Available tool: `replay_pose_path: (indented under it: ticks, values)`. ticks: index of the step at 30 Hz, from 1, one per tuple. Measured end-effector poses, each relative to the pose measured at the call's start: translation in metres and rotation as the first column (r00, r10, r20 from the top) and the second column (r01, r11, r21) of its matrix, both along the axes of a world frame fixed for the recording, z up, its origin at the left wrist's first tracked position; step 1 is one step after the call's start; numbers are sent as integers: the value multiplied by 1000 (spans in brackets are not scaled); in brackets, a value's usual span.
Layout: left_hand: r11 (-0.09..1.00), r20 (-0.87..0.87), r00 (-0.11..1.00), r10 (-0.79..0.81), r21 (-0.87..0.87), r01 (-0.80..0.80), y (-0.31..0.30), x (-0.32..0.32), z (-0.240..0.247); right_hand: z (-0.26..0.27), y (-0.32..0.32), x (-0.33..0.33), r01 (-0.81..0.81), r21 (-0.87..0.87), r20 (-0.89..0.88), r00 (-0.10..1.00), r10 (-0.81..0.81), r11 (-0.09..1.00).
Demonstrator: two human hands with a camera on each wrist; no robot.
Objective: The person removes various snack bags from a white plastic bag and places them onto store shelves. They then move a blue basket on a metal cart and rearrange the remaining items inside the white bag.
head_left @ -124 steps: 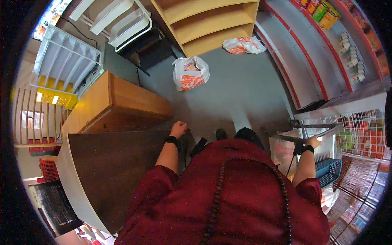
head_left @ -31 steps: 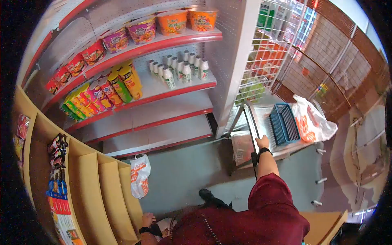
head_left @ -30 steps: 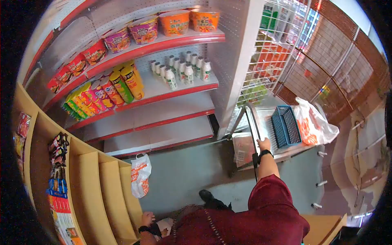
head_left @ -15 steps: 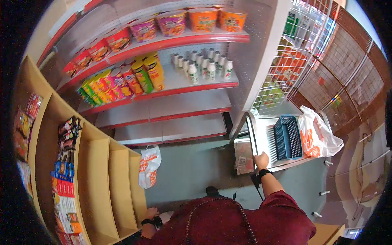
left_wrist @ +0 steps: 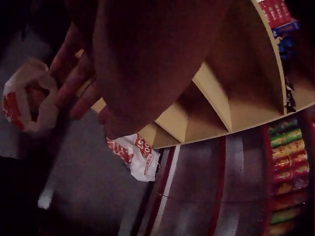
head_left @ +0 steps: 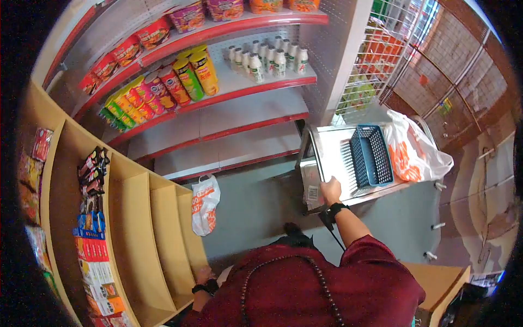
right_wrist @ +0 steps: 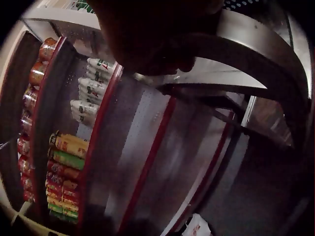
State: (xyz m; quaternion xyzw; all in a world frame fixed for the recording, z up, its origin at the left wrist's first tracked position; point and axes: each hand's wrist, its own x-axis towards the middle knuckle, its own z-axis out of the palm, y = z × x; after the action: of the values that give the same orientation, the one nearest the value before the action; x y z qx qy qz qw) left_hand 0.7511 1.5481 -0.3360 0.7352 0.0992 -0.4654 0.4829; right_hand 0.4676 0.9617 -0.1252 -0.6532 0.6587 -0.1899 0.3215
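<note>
Head: vs 0.5 s ago, cam's tipped down, cup noodles (head_left: 188,17) now cut off up top. R hand (head_left: 331,192) on metal cart (head_left: 333,150) at R; blue basket (head_left: 373,158) & plastic bag (head_left: 417,150) on it. L hand (head_left: 204,275) near L, by wooden shelf (head_left: 139,240).

L wrist: L fingers spread, open bag (left_wrist: 15,105) beside, clearer than in head.

R wrist: R fingers curled round cart's curved handle (right_wrist: 275,54).

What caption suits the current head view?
Right hand grips a cart carrying a blue basket and plastic bag, near partly stocked shelves.
</note>
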Motion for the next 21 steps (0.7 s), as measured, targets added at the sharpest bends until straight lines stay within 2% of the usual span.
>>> replay_pose_path:
  ticks: [1, 2, 4, 5, 7, 11, 13, 15, 17, 19, 21]
  values:
    - [997, -44, 997, -70, -17, 70, 3, 2, 9, -7, 0, 4, -23, -98, -82, 996, 15, 995]
    - [990, -88, 987, -136, -37, 133, 3, 3, 16, -12, 3, 2, -16, -94, -82, 997, 8, 995]
    - [990, -86, 987, -138, -27, 136, 2, 5, 21, 10, 18, 10, -195, -4, -112, 975, 193, 981]
    - [991, -83, 988, -133, -22, 132, 1, 6, 22, 15, 23, 15, -198, -1, -111, 974, 197, 980]
    - [993, -76, 990, -118, -13, 117, -1, 8, 24, 21, 32, 26, -90, 96, 3, 996, 90, 991]
    - [997, -60, 995, -82, 3, 83, -9, 12, 28, 3, 46, 42, -68, 93, 102, 993, 59, 993]
    - [997, -49, 996, -74, 9, 75, -15, 14, 32, -20, 48, 49, -200, 18, -56, 978, 201, 980]
    - [997, -44, 996, -71, 14, 72, -27, 17, 43, -29, 56, 58, -213, 20, -32, 976, 213, 977]
    - [974, -17, 984, -180, 135, 180, -34, 18, 54, -26, 64, 68, -275, 43, 18, 961, 275, 960]
    - [985, 12, 991, -131, 116, 129, -37, 13, 54, -34, 70, 78, -324, 49, 35, 946, 323, 945]
    - [992, 39, 996, -85, 100, 81, -31, 15, 37, -19, 81, 86, -355, 67, 28, 935, 354, 933]
